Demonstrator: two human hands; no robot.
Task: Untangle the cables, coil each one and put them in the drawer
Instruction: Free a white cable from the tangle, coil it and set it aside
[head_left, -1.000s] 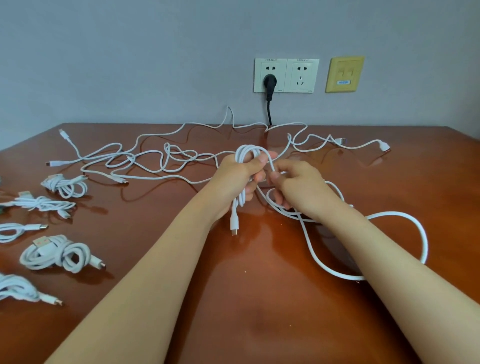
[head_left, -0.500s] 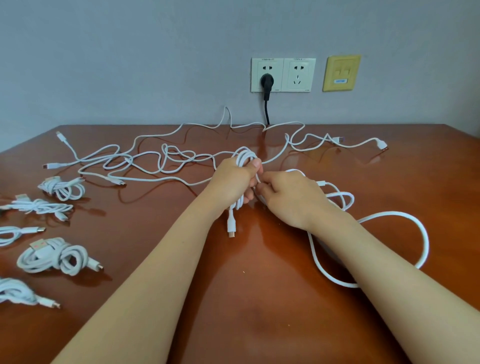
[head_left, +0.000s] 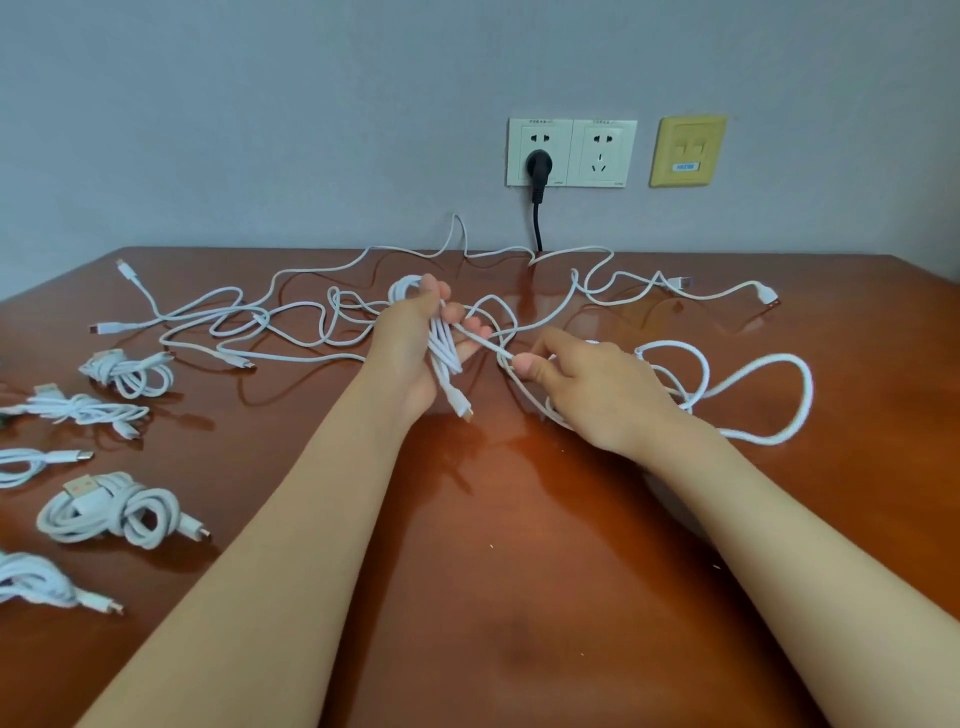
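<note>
The left edge crops the lowest bundled white cable (head_left: 31, 579) and a loose white cable (head_left: 31, 458) farther up. The right hand (head_left: 602, 395) hides part of the thick white cable (head_left: 806, 387). The black power cord (head_left: 536, 223) vanishes behind the brown wooden table (head_left: 519, 571). The label on the yellow wall plate (head_left: 685, 150) is unreadable.

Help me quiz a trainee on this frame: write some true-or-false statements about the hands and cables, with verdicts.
The left hand holds a coil of white cable. True.
The right hand is empty. False: it pinches a strand leading to the coil.
Finished bundles lie on the table's right side. False: they lie on its left.
A black plug sits in the left socket. True.
</note>
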